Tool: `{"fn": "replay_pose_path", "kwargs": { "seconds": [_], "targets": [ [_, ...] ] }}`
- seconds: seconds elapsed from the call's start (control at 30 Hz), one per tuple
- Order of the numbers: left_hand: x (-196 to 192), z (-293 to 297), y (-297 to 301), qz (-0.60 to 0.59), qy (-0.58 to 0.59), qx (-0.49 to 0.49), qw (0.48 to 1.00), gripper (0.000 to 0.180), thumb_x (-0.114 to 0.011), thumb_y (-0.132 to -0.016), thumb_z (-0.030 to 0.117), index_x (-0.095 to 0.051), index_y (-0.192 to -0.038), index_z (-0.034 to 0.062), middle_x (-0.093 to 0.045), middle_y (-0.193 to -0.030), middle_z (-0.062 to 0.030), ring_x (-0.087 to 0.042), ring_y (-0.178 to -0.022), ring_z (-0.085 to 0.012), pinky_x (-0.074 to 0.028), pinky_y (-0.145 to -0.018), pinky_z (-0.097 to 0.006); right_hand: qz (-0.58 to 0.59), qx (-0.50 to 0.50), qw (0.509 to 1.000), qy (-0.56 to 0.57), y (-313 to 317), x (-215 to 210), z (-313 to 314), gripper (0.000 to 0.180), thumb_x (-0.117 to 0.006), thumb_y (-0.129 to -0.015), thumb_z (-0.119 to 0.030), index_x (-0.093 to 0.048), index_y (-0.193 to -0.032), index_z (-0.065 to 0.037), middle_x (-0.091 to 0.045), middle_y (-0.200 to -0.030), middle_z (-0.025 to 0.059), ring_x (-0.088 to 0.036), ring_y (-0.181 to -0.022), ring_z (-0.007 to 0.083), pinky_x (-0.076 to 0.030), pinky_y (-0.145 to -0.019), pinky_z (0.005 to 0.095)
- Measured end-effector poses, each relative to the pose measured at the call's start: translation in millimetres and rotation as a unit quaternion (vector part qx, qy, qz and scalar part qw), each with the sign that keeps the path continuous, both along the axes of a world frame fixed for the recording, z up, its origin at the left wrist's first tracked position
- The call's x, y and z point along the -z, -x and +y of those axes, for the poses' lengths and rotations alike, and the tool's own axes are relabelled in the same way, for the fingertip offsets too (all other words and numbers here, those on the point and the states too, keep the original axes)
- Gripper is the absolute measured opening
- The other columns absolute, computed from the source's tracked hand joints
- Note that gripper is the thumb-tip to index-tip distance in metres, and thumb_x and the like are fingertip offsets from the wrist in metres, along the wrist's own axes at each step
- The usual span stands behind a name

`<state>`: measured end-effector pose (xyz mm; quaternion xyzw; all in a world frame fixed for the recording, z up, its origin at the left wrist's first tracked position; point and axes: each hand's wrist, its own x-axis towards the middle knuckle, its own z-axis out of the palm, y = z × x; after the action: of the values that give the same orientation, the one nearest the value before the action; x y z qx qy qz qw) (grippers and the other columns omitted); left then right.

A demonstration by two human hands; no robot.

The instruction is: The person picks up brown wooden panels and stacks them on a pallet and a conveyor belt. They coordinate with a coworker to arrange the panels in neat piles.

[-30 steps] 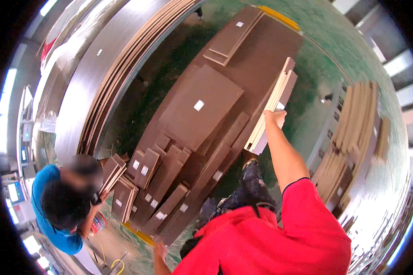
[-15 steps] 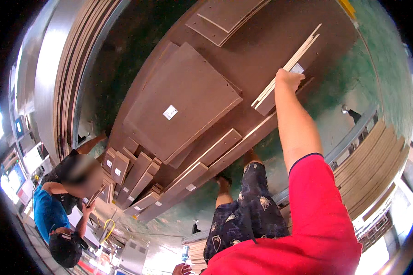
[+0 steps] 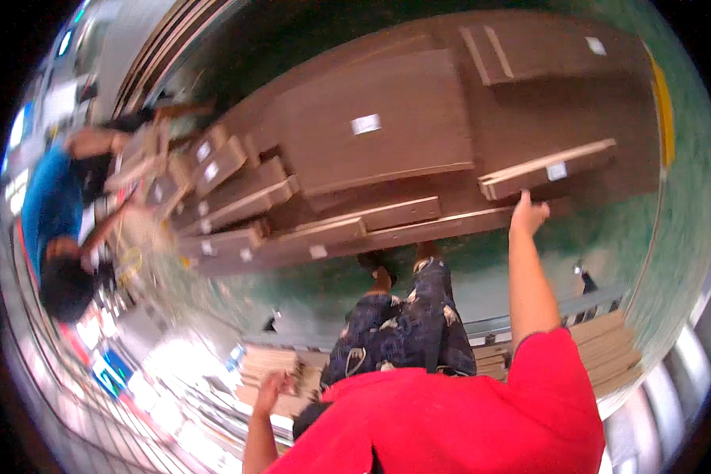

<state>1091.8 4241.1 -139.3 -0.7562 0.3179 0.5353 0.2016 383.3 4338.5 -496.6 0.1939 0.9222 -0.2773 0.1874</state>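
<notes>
Low over the large brown panel (image 3: 640,170), my right hand (image 3: 529,215) is just at the near edge of a short stack of narrow brown boards (image 3: 584,164) with pale edges and a white label. Its fingers look apart and loose, though motion blurs them, and they do not wrap the boards. My left hand (image 3: 273,390) hangs low at my left side with fingers loosely parted and nothing in them. A wide brown panel (image 3: 371,154) with a white label lies left of the narrow boards.
Several narrow labelled boards (image 3: 237,207) are piled at the left end. There a person in a blue top (image 3: 51,193) handles boards. Another board stack (image 3: 545,59) lies at the far right. Pale stacked boards (image 3: 600,355) lie behind my legs, near a metal rail (image 3: 482,325).
My view has turned, levelling the panels. My right hand has slipped from around the narrow boards to their near edge. My left hand has come further into view.
</notes>
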Motion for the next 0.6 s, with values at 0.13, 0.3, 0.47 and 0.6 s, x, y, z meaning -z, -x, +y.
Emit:
{"fn": "replay_pose_path", "kwargs": {
  "seconds": [0.13, 0.3, 0.47, 0.6],
  "targets": [
    [41.5, 1.6, -1.6, 0.029, 0.023, -0.076, 0.996, 0.041, -0.061, -0.094, 0.038, -0.059, -0.113, 0.0014, -0.066, -0.100, -0.0082, -0.061, -0.089, -0.0151, -0.049, -0.075, -0.029, -0.244, -0.104, 0.959, 0.097, -119.2, -40.6, 40.8, 0.048, -0.063, -0.082, -0.014, -0.045, -0.126, -0.008, -0.054, -0.088, 0.0057, -0.058, -0.061, 0.0133, -0.046, -0.043, 0.0294],
    [42.4, -8.4, 29.1, 0.103, 0.081, -0.059, 0.990, 0.038, -0.063, -0.094, 0.033, -0.059, -0.117, 0.0029, -0.066, -0.102, -0.0073, -0.062, -0.090, -0.0168, -0.049, -0.080, -0.030, -0.438, -0.199, 0.870, 0.108, -202.1, -84.9, 95.9, 0.056, -0.064, -0.081, -0.003, -0.042, -0.133, -0.006, -0.059, -0.103, 0.0108, -0.063, -0.069, 0.0191, -0.054, -0.050, 0.0341],
    [58.6, 17.1, -51.8, 0.139, 0.189, -0.005, 0.972, 0.033, -0.063, -0.093, 0.032, -0.062, -0.111, 0.0039, -0.067, -0.094, -0.0060, -0.062, -0.085, -0.0155, -0.049, -0.076, -0.030, -0.354, -0.227, 0.887, 0.189, -248.0, -154.3, 85.5, 0.079, -0.056, -0.080, 0.011, -0.027, -0.149, -0.015, -0.039, -0.145, 0.0213, -0.065, -0.085, 0.0248, -0.057, -0.060, 0.0371],
    [39.2, 12.3, -80.1, 0.109, 0.209, -0.037, 0.971, 0.039, -0.063, -0.092, 0.038, -0.063, -0.110, 0.0024, -0.068, -0.095, -0.0103, -0.064, -0.086, -0.0203, -0.050, -0.078, -0.033, -0.343, -0.388, 0.848, 0.112, -278.9, -189.9, 25.4, 0.086, -0.063, -0.080, -0.001, -0.021, -0.153, -0.018, -0.026, -0.155, 0.0189, -0.053, -0.119, 0.0313, -0.055, -0.082, 0.0476]
  ]
}}
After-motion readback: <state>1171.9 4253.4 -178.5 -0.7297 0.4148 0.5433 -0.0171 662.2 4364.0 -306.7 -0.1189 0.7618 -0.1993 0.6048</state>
